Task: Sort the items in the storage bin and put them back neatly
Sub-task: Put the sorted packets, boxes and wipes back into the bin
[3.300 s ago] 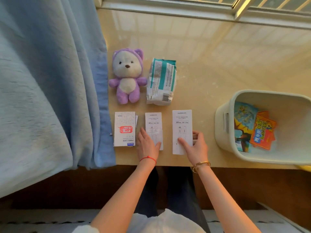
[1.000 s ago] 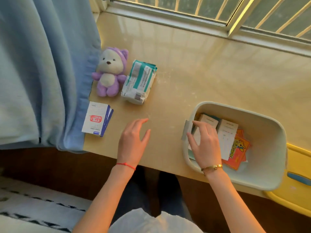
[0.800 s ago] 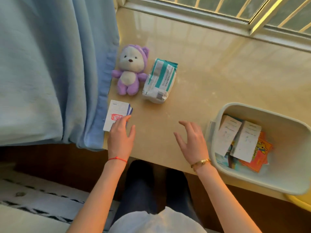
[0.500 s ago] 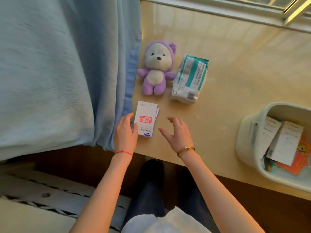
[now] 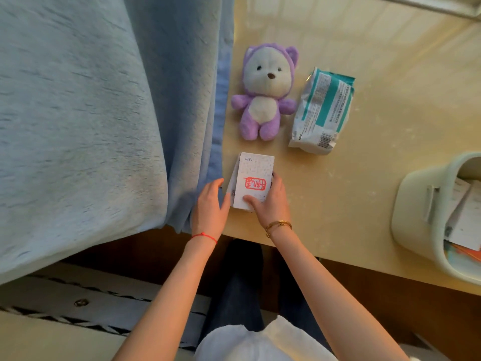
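**Both hands close on the white packet stack**

Head view: Half a second ago only the left hand touched the stack, and the right hand hovered beside it with fingers spread. Now the right hand is clamped on the stack, thumb on its top face and fingers round its right edge. The left hand lies flat against the left edge, pressing rather than closing round it. The stack's near end looks lifted off the counter, though I cannot tell whether the far end is clear.

The two white leaflets that lay on the counter three seconds ago now sit in the bin at the right edge, on top of the coloured sheets. So flat paper goes in first, and this stack seems to be next.

The bear and the wipes pack lie side by side further back, well apart from the bin. I judge the task about half done, with the bulkier things left. The curtain hangs just beside the left hand and may snag.
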